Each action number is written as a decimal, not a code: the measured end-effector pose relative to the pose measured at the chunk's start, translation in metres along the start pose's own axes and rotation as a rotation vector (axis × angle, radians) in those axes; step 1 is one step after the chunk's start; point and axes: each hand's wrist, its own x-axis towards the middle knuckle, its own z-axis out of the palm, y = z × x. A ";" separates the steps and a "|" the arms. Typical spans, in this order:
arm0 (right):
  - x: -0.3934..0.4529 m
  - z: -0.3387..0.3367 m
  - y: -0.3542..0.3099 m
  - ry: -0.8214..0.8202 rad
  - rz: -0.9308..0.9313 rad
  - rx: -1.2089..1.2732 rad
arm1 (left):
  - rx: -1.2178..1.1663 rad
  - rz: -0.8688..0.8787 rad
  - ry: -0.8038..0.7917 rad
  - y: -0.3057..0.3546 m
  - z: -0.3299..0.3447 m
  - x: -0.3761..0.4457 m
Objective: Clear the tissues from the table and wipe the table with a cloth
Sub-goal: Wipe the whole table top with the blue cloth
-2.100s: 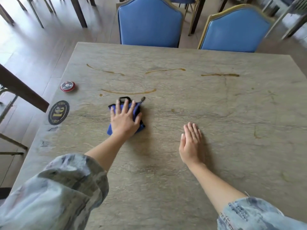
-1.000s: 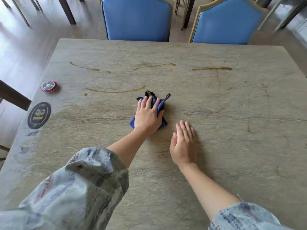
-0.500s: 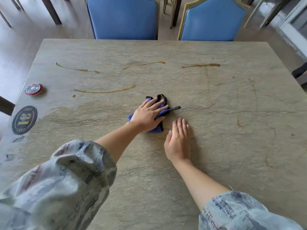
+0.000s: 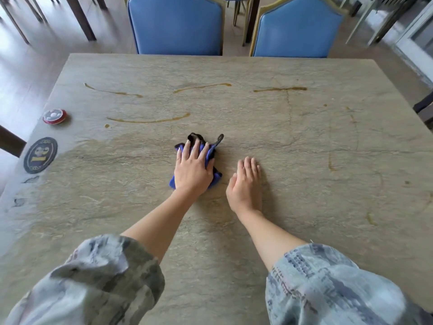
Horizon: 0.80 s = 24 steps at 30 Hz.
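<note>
Mostly covered: the crumpled blue-and-black cloth (image 4: 212, 148)

From my feed, the flat left hand (image 4: 193, 171) hides the cloth's middle; both blue padded chairs (image 4: 175, 24) are cut off at the top edge, and the round black badge's (image 4: 40, 155) gold marking is too blurred to read.

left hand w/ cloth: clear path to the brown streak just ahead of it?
Probably yes. The left hand presses flat on the cloth, and only bare table lies between it and the nearest streak. The right hand rests off to the side.
</note>
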 end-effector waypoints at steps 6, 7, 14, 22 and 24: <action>-0.005 -0.011 0.018 -0.125 -0.090 0.186 | 0.037 0.155 -0.032 -0.037 -0.013 -0.040; -0.011 -0.016 0.027 -0.158 -0.140 0.180 | 0.026 0.030 0.015 -0.041 -0.014 -0.048; -0.083 -0.065 0.103 -0.159 -0.358 -0.037 | 0.088 0.120 -0.029 0.008 -0.005 -0.110; -0.101 -0.092 0.147 -0.081 -0.199 -0.091 | 0.100 0.356 -0.107 0.024 0.004 -0.093; -0.100 -0.091 0.145 -0.083 -0.205 -0.087 | 0.082 0.208 -0.086 0.034 0.006 -0.082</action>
